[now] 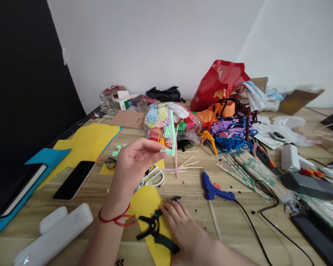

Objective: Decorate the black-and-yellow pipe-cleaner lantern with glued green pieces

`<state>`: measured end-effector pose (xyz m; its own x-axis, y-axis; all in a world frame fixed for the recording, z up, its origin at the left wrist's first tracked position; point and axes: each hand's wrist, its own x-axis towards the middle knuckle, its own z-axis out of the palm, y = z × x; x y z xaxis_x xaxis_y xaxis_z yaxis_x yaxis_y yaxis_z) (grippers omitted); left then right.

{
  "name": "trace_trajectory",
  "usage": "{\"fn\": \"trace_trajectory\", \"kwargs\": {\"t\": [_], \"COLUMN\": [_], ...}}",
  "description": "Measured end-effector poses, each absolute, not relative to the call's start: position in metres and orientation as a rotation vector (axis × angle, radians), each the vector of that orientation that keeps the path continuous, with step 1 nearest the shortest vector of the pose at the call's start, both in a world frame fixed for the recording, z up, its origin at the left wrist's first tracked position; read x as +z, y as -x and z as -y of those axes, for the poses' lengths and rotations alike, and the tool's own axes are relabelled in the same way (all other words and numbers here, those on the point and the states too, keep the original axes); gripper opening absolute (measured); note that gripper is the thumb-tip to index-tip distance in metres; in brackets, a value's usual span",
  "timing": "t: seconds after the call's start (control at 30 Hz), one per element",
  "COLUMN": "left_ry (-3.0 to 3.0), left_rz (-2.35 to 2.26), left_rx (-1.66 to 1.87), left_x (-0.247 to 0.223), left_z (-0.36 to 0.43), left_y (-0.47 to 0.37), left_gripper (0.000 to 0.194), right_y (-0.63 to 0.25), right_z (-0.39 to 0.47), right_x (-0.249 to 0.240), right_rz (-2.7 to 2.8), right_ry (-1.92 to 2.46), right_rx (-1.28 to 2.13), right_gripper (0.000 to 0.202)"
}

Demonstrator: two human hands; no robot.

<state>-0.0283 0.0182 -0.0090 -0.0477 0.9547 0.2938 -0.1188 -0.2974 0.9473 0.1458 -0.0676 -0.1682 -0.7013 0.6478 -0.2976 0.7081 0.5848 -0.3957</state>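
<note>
My left hand [133, 162] is raised above the table, with thumb and fingers pinching a mint-green pipe cleaner [173, 133] whose long part stands upright and whose lower end is bent. My right hand [180, 221] lies low over yellow paper, its fingers over one handle of dark green wire strippers [153, 223]; how firmly they grip is partly hidden. The strippers' jaws point left and are spread. White-handled scissors [153, 179] lie partly behind my left hand. Behind the held pipe cleaner is a pink pipe-cleaner shape [176, 162].
A blue glue gun [210, 186] with a trailing cord lies right of centre. Bags of coloured pipe cleaners [157, 118] sit behind. A phone [74, 180] and a white device [58, 236] are at left. Packets of sticks [252, 170] and orange-handled pliers [262, 155] lie at right.
</note>
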Motion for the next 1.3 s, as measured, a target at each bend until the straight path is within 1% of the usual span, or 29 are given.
{"fn": "trace_trajectory", "kwargs": {"t": [0.03,0.07,0.13,0.23,0.3,0.37,0.5,0.57,0.67,0.77,0.87,0.97,1.17,1.3], "left_ry": [-1.328,-1.34,-1.358,-1.364,-1.366,-1.371,-1.403,-1.42,-1.431,-1.362,-1.315,-1.342,-1.308,-1.264], "left_rz": [-0.984,-0.991,-0.996,-0.973,-0.958,-0.963,-0.987,-0.983,-0.956,-0.929,-0.947,-0.971,-0.976,-0.92], "left_rx": [1.504,1.503,1.508,1.526,1.547,1.579,1.673,1.706,1.69,1.635,1.581,1.557,1.526,1.437], "left_x": [-0.009,-0.008,-0.008,-0.007,-0.005,-0.004,0.0,0.001,0.003,0.004,0.003,0.001,-0.001,-0.004], "left_z": [-0.017,-0.015,-0.013,-0.012,-0.011,-0.01,-0.007,-0.006,-0.003,-0.001,0.001,0.001,-0.004,-0.008], "left_y": [0.028,0.028,0.028,0.029,0.031,0.034,0.04,0.042,0.041,0.036,0.031,0.029,0.028,0.026], "left_gripper": [0.022,0.022,0.02,0.018,0.016,0.015,0.011,0.009,0.007,0.009,0.012,0.01,0.013,0.012], "right_y": [-0.148,-0.149,-0.148,-0.143,-0.142,-0.146,-0.168,-0.184,-0.203,-0.206,-0.194,-0.179,-0.169,-0.169], "right_z": [0.065,0.062,0.058,0.056,0.059,0.061,0.058,0.049,0.03,0.015,0.009,0.009,0.007,0.004], "right_x": [-0.169,-0.169,-0.173,-0.178,-0.177,-0.171,-0.149,-0.13,-0.095,-0.06,-0.038,-0.03,-0.028,-0.028], "right_rz": [-2.693,-2.69,-2.673,-2.649,-2.643,-2.652,-2.848,-3.013,-3.145,-3.281,-3.365,-3.412,-3.471,-3.475], "right_ry": [-1.158,-1.173,-1.221,-1.307,-1.351,-1.406,-1.617,-1.785,-2.0,-2.006,-1.968,-1.906,-1.844,-1.84], "right_rx": [-0.804,-0.844,-0.899,-0.967,-0.984,-0.971,-0.935,-0.874,-0.595,-0.322,-0.112,-0.057,0.093,0.08], "right_gripper": [0.119,0.125,0.124,0.118,0.112,0.102,0.068,0.061,0.06,0.064,0.064,0.064,0.064,0.064]}}
